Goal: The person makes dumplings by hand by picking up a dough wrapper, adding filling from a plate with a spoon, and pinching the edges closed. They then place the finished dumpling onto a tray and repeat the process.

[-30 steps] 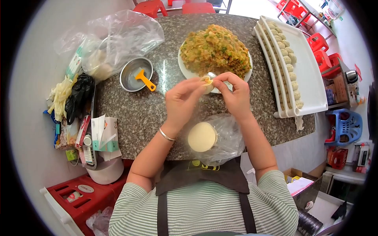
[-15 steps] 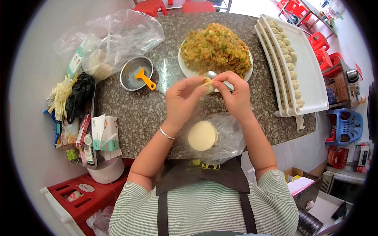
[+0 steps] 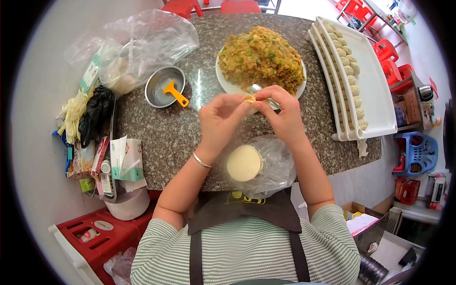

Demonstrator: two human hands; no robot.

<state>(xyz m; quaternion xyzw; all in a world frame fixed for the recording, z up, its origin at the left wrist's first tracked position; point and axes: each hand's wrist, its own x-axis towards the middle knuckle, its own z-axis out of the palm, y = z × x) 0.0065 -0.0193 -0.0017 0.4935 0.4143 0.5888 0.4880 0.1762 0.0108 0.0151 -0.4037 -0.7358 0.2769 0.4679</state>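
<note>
Between my two hands is a small dumpling (image 3: 250, 99) with a pale wrapper and a bit of filling showing at its top. My left hand (image 3: 221, 116) holds it from the left with thumb and fingers. From the other side my right hand (image 3: 283, 114) pinches its edge. Just beyond lies a plate (image 3: 222, 84) heaped with orange-and-green filling (image 3: 261, 57). A metal spoon (image 3: 255, 88) rests at the plate's near edge, partly hidden by my right hand. Below my hands, a stack of round wrappers (image 3: 244, 163) sits on a clear plastic bag (image 3: 276, 161).
White trays (image 3: 375, 85) with rows of pleated dumplings (image 3: 352, 71) stand at the right. On the left are a metal bowl (image 3: 161, 97) with a yellow-handled scraper (image 3: 175, 94), a large plastic bag (image 3: 156, 38) and a tissue box (image 3: 128, 159). The speckled tabletop (image 3: 171, 137) ends at my apron.
The dumpling's wrapper has turned a little in my fingers, and its filling now shows at the top. My hands stay in nearly the same place.
</note>
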